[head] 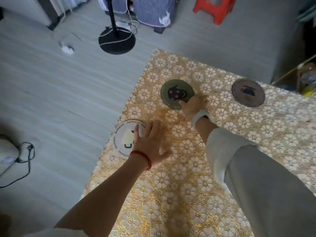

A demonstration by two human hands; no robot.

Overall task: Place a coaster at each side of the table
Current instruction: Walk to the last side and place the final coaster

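A table [273, 134] with a gold floral lace cloth fills the right half of the view. A white round coaster [124, 139] with black lettering lies at the table's left edge; my left hand [150, 144] rests flat with fingertips on its right part. A green round coaster [174, 93] with a dark figure lies near the far left corner; my right hand [195, 105] touches its near right rim, fingers curled at the edge. A grey round coaster [248, 94] lies by the far edge, to the right, untouched.
Grey wood-look floor lies left of the table. A black round stand base [117, 41] with a pole stands beyond the far corner. A red plastic stool [217, 9] is at the back. Cables and a white object [8, 151] lie on the floor at left.
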